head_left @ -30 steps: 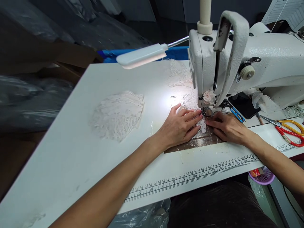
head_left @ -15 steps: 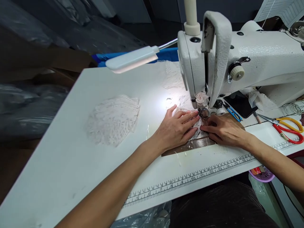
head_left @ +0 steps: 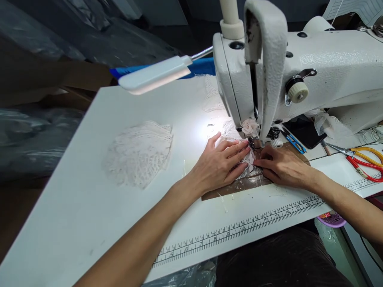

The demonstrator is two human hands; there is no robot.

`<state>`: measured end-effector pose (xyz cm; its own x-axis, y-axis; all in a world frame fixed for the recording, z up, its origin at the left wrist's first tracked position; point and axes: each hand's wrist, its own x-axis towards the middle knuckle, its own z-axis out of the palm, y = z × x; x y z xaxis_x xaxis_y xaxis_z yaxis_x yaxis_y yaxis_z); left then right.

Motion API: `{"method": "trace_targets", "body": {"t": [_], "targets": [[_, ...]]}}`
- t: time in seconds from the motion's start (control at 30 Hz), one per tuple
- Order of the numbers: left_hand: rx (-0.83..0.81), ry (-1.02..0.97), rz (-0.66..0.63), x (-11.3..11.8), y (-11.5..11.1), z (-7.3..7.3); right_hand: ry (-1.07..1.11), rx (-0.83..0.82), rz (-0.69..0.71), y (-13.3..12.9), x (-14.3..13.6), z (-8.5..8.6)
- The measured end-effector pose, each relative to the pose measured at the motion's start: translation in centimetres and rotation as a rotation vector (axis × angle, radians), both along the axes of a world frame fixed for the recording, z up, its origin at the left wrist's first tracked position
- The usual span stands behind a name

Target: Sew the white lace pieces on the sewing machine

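Observation:
My left hand (head_left: 220, 163) lies flat on a piece of white lace (head_left: 249, 169), its fingers stretched toward the presser foot (head_left: 254, 143) of the sewing machine (head_left: 239, 75). Just right of the foot, my right hand (head_left: 279, 165) has thumb and forefinger pinched at the lace's edge. Part of the lace is hidden under my left hand, and more of it shows behind the fingers. Beneath both hands is a brown, shiny plate (head_left: 215, 194). A pink fabric rosette (head_left: 249, 126) sits on the machine head above the needle area.
A stack of white lace pieces (head_left: 140, 155) lies on the white table (head_left: 74, 199) at left. A lamp (head_left: 155, 75) reaches over the back. On the right are blue thread snips (head_left: 295, 141), a dark phone (head_left: 306, 131) and red-and-yellow scissors (head_left: 363, 159). A printed ruler (head_left: 239, 231) follows the front edge.
The view has shifted slightly, so the machine appears larger and further left. Both hands keep nearly the same places on the lace.

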<state>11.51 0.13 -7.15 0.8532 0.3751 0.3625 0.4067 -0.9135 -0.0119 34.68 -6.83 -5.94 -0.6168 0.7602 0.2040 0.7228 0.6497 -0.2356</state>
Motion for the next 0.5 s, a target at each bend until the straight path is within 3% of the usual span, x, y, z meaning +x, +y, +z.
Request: {"method": "trace_targets", "body": {"t": [0.33,0.5], "targets": [[-0.007,-0.019,0.008,0.2,-0.2,0.1,0.169,-0.054,0.007,0.1,0.5,0.1],[0.003,-0.051,-0.004,0.3,-0.2,0.0,0.352,-0.119,-0.102,0.8,1.4,0.1]]}}
